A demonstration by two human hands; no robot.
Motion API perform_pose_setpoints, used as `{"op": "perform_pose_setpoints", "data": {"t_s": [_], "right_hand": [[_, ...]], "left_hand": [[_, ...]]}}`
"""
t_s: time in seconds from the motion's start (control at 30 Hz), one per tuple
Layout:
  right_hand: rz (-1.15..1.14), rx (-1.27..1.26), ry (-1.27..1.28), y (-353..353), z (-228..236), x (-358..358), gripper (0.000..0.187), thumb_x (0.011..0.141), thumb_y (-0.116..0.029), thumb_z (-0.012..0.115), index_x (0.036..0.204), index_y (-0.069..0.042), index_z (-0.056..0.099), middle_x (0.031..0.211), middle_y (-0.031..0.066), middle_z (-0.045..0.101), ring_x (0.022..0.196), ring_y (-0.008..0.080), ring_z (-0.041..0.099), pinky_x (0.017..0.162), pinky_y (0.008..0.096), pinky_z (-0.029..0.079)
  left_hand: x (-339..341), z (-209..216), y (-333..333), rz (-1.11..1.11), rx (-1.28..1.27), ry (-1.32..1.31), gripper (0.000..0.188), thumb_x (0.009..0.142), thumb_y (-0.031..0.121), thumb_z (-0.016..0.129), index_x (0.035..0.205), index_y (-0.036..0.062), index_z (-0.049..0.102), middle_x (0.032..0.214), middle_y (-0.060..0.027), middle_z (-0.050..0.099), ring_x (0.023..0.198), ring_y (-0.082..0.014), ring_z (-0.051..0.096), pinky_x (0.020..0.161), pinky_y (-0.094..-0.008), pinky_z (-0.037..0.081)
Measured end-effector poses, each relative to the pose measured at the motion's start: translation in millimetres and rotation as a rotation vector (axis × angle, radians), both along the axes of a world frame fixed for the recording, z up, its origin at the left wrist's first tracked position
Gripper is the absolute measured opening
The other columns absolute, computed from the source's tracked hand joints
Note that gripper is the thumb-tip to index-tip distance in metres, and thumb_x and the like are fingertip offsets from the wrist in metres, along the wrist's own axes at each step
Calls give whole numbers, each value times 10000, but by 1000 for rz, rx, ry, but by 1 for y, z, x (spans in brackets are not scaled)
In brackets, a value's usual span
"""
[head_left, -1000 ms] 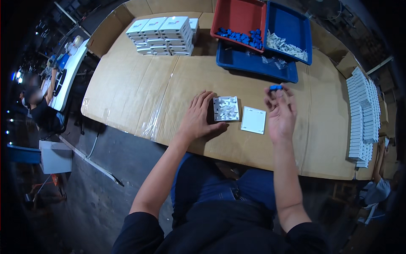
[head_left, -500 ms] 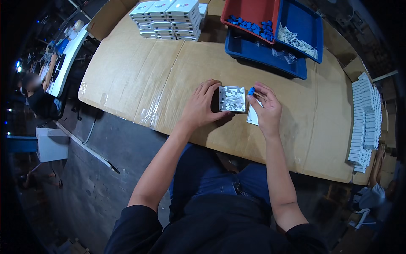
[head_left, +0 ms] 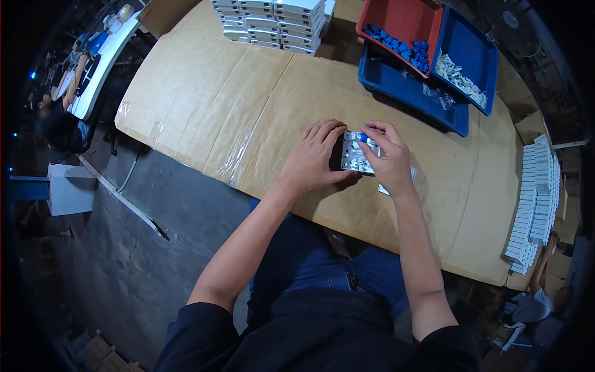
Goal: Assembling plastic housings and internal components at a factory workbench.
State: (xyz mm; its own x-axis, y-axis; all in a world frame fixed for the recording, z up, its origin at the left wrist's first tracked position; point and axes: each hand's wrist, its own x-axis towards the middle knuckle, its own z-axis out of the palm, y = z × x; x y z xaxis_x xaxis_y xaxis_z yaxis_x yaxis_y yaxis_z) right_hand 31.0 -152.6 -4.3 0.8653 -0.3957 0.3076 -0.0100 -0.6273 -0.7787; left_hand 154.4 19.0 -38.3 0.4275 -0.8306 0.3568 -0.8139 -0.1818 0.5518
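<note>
A small square white plastic housing point(head_left: 354, 162) rests on the cardboard-covered table, its inner side up with moulded parts showing. My left hand point(head_left: 313, 158) grips it from the left, fingers at the far edge and thumb at the near edge. Above the housing's far side, my right hand point(head_left: 392, 160) pinches a small blue plastic piece point(head_left: 363, 137) between thumb and fingers. Whether the piece touches the housing, I cannot tell. Partly covered by my right hand, a flat white plate point(head_left: 383, 190) lies on the table.
White cases point(head_left: 266, 26) stand stacked at the back. A red tray point(head_left: 406, 15) of blue pieces and a blue tray point(head_left: 477, 49) of white pieces overlap another blue tray point(head_left: 396, 84). White parts point(head_left: 527, 211) line the right edge. One person point(head_left: 57, 121) sits far left, another point(head_left: 533, 307) lower right.
My right hand has carried the blue piece left from beside the housing to over it. My left hand still grips the housing. The whole view has shifted and turned slightly.
</note>
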Motion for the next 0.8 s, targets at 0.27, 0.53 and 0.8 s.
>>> {"op": "perform_pose_setpoints", "data": {"t_s": [0.27, 0.53, 0.8], "right_hand": [[28, -132, 73, 3, -1, 11, 334, 858, -40, 762, 1182, 3, 695, 1200, 133, 673, 1107, 317, 676, 954, 392, 542], [51, -175, 132, 7, -1, 17, 275, 835, -62, 764, 1097, -6, 701, 1100, 124, 706, 1038, 335, 674, 909, 410, 539], [53, -224, 59, 5, -14, 19, 231, 819, -65, 777, 1036, -8, 721, 1110, 118, 733, 1042, 333, 677, 930, 421, 538]], "left_hand": [[1, 1, 1, 11, 31, 33, 886, 763, 530, 827, 1409, 2, 529, 1470, -157, 519, 1424, -353, 442, 1201, -465, 358], [0, 1, 0, 10, 32, 33, 902, 766, 540, 821, 1421, -3, 522, 1470, -158, 516, 1425, -352, 439, 1197, -468, 355], [1, 0, 1, 8, 30, 50, 902, 757, 524, 829, 1425, 2, 518, 1470, -155, 518, 1424, -350, 439, 1198, -466, 357]]}}
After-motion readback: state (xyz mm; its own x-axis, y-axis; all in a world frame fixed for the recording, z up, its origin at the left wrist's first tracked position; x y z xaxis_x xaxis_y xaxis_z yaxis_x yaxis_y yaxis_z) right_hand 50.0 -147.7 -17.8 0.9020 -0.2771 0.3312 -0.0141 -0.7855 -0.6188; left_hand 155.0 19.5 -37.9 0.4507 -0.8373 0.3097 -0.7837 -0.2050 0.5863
